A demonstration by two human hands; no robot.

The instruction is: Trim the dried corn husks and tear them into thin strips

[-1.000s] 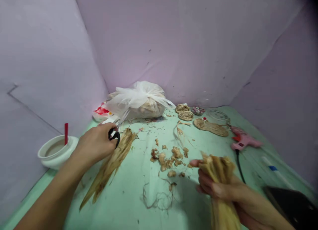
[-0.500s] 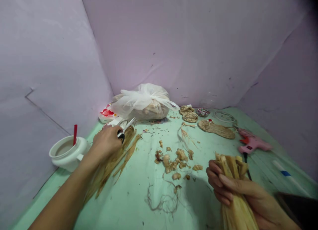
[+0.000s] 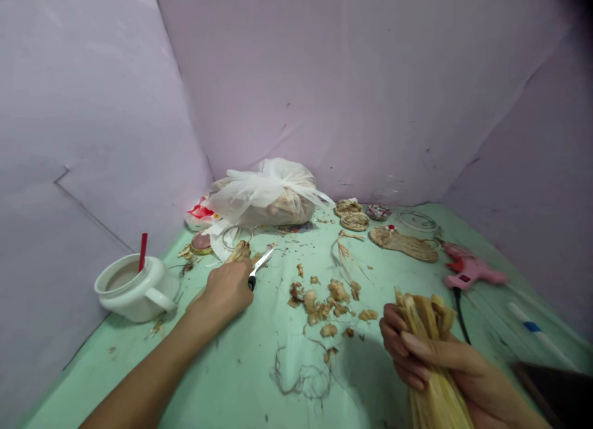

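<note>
My left hand (image 3: 227, 288) is closed around scissors (image 3: 260, 263) with a black handle, their silver blades pointing away to the right. Dried husk strips (image 3: 239, 252) poke out beyond its knuckles; the hand and forearm hide most of them, and whether the fingers also grip them is unclear. My right hand (image 3: 435, 355) grips an upright bundle of pale dried husks (image 3: 442, 398), thumb across the front, trimmed ends on top. Small cut husk scraps (image 3: 319, 296) lie between the hands, with a tangle of thin fibres (image 3: 303, 376) nearer me.
At left stands a white pot (image 3: 139, 293) with a red stick in it. A tied white plastic bag (image 3: 275, 194) sits at the back. Coiled braided pieces (image 3: 354, 220), a braided sole shape (image 3: 403, 243) and a pink glue gun (image 3: 472, 271) lie at right, near a dark object (image 3: 556, 392).
My left hand has moved right and nearer with the scissors. The husks beneath it have shifted right too, uncovering a round tin and scraps. My right hand still holds its bundle.
</note>
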